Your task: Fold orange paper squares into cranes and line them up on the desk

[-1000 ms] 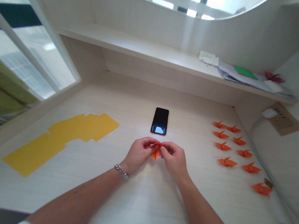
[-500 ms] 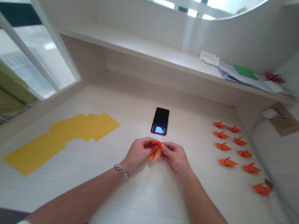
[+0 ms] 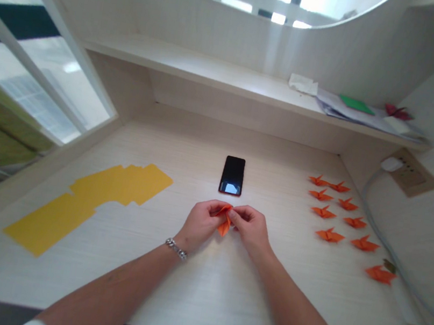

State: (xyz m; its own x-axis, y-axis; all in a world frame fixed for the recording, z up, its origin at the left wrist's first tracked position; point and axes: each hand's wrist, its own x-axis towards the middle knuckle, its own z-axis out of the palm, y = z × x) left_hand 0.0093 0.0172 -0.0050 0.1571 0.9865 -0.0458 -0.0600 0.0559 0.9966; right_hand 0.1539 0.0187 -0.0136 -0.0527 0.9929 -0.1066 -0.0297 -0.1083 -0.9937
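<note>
Between my two hands is a small piece of folded orange paper (image 3: 224, 227), held just above the desk with a pointed end toward me. My left hand (image 3: 202, 223) pinches its left side, the fingers closed behind it. From the right, my right hand (image 3: 249, 226) grips the paper's upper part, thumb pressed near the middle fold. The fingers cover part of the folds. A black phone (image 3: 232, 175) lies flat just beyond my hands. Off to the right, several orange paper cranes (image 3: 330, 235) stand in two rough columns.
Yellow paper sheets (image 3: 53, 222) lie overlapping across the desk's left side. Along the right wall a grey cable (image 3: 383, 236) runs from a plug in the socket (image 3: 417, 173). A shelf (image 3: 213, 78) crosses the back, bearing papers (image 3: 331, 104) and a green sheet (image 3: 356, 104).
My right hand has shifted slightly left, its thumb now over the orange paper. The paper's rounded open loop has been pressed into a narrower, pointed shape. My left hand stays in place.
</note>
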